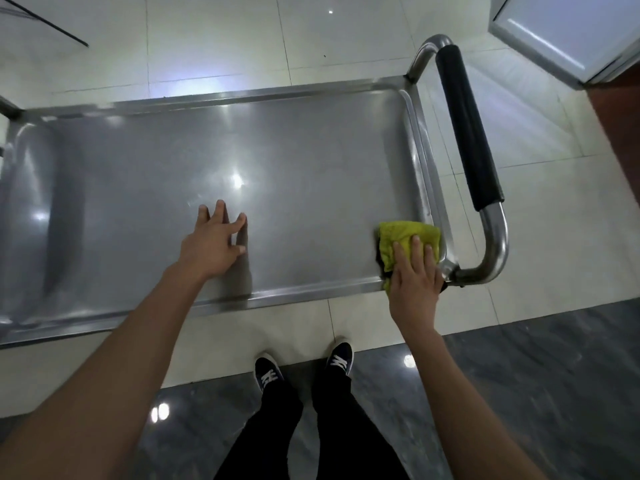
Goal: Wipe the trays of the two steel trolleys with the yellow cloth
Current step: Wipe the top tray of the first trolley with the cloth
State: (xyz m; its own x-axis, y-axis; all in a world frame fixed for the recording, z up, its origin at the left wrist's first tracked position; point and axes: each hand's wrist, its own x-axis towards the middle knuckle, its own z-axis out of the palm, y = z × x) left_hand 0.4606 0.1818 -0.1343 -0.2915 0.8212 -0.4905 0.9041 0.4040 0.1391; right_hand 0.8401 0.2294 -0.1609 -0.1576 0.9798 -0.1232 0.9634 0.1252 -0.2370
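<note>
The right hand (414, 271) is pressing the yellow cloth (405, 242) with flat fingers into the tray's (294, 150) near right corner by the handle (467, 133). The left hand (211, 245), fingers spread, is resting on the tray.

Both forearms bare, no sleeves, no watch or rings visible on left hand (211, 247) or right hand (414, 271). Black trousers (304, 427). Dark sneakers (266, 372), white laces, light soles; one left, one right.
</note>
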